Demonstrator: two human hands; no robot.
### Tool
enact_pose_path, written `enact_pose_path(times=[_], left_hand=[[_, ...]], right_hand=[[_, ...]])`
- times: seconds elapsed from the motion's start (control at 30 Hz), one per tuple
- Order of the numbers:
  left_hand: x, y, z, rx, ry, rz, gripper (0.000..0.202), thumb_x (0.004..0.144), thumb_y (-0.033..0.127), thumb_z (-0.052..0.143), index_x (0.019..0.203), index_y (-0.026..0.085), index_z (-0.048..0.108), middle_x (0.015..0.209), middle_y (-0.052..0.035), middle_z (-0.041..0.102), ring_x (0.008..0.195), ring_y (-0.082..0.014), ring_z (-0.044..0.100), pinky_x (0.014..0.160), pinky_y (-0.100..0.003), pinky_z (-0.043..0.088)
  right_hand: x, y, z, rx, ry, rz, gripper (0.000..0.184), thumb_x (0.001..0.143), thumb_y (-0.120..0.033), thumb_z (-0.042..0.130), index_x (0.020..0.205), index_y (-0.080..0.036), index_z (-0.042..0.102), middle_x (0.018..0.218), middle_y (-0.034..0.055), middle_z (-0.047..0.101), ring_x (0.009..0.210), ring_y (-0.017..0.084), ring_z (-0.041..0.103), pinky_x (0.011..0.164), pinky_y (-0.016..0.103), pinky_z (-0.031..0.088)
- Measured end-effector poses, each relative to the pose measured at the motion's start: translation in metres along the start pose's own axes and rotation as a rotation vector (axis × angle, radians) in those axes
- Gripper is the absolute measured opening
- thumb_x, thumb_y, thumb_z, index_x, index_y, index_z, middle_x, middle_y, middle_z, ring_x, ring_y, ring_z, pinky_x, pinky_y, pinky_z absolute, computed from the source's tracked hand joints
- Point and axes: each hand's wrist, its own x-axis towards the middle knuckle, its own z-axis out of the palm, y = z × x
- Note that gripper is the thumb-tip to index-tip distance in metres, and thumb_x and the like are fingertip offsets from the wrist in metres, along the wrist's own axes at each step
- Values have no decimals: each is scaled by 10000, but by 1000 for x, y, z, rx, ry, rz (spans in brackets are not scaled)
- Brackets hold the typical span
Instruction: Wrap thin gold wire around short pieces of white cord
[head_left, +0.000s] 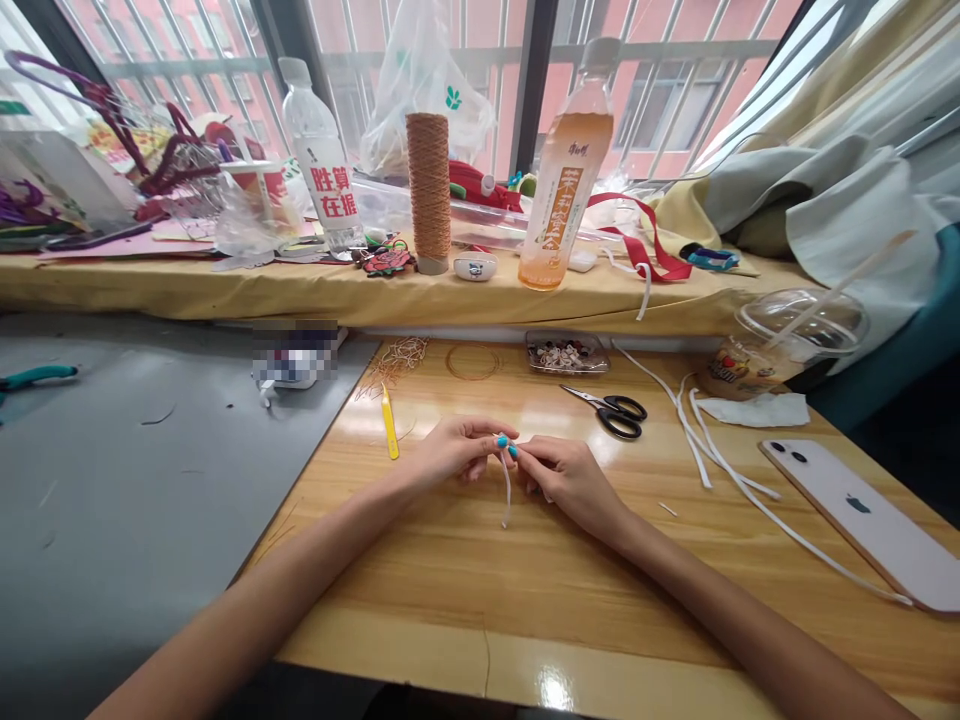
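My left hand and my right hand meet over the middle of the wooden table. Both pinch a thin white cord between thumb and fingers, the thumbs nearly touching. One end of the cord hangs down below the fingertips. What sits right between the fingertips is too small to make out. Yellow tweezers lie to the left of my left hand. Black-handled scissors rest beyond my right hand, their blades spread a little.
Behind my hands stand a clear tray of small pieces and a coil of brown thread. White cords, a phone and a plastic cup are at right. Bottles and a thread spool line the ledge.
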Motion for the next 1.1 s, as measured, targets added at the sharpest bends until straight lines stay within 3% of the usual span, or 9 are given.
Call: enact_pose_path(times=[0.23,0.37,0.53,0.7,0.87,1.1], left_hand=[[1,-4,7,154,192,84,272,713,330,516,785,90,623,576,-2,549,378,-30,322,361,-153,234],[0,-2,6,263,250,113,240,722,309,513,737,113,649,620,-10,575,421,-39,343,372,-147,243],[-2,5,3,193,220,13,270,727,274,504,909,114,624,600,-5,554,396,-41,347,347,-144,261],[-1,10,-5,164,60,12,289,739,284,485,923,103,613,662,-18,551,414,-42,382,358,-152,296],[-1,6,-10,410,111,133,216,732,282,511,820,125,632,498,30,480,400,-45,378,385,-151,295],[1,3,-6,259,117,57,220,704,286,537,784,91,600,537,-7,533,474,-94,511,454,-191,440]], right_hand=[[0,5,2,127,-94,61,346,829,-336,386,580,-157,547,553,-3,515,471,77,457,473,201,352],[2,5,2,227,-95,158,326,807,-377,418,621,-154,565,562,0,516,479,82,456,458,201,356],[6,9,1,355,-163,235,307,778,-402,459,668,-146,589,589,3,534,502,83,468,470,201,363],[8,12,-1,511,-155,295,265,741,-386,512,822,-155,613,565,-23,522,481,75,452,473,204,363],[7,12,-1,556,-136,356,295,722,-399,530,845,-152,635,567,-16,541,495,82,479,480,210,385],[6,11,2,496,-77,339,270,734,-386,517,779,-150,640,591,-5,558,489,75,499,441,187,391]])
